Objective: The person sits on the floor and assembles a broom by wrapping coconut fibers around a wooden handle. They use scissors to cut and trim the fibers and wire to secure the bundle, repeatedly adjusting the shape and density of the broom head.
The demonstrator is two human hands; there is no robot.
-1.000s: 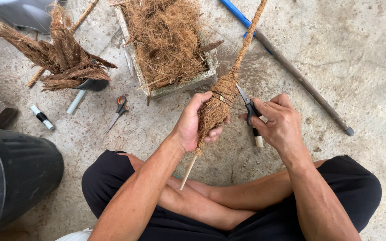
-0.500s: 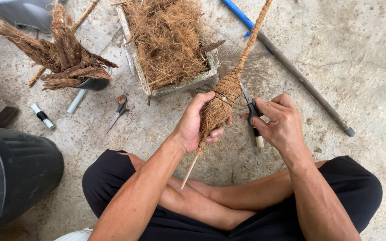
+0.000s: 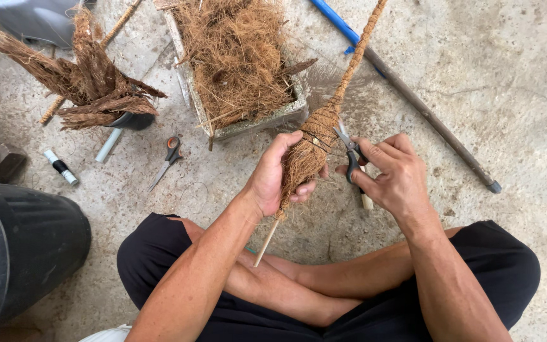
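A fibre-bound stick (image 3: 314, 142) is held at the centre of the frame, above the concrete floor (image 3: 508, 95). Its long axis runs from the bare wooden tip at lower centre, just above the crossed legs, up and to the right toward the upper edge of the frame, where the shaft is wrapped in cord. The left hand (image 3: 272, 180) is closed around the thick brown fibre bulb of the stick, thumb uppermost. The right hand (image 3: 395, 174) is closed on a pair of black-handled scissors (image 3: 351, 153), whose blades are pointed up and left and lie at the cord binding just above the bulb; whether the blades touch the cord cannot be told. The binding thus lies immediately left of the right hand and just above the left hand.

At upper centre a shallow box (image 3: 248, 123) heaped with loose coconut fibre is noted. A second pair of scissors (image 3: 167, 158) lies on the floor to the left, near a bundle of husk strips (image 3: 87, 82). A dark bin (image 3: 30, 247) stands at lower left. A long pole (image 3: 413, 101) lies at upper right.
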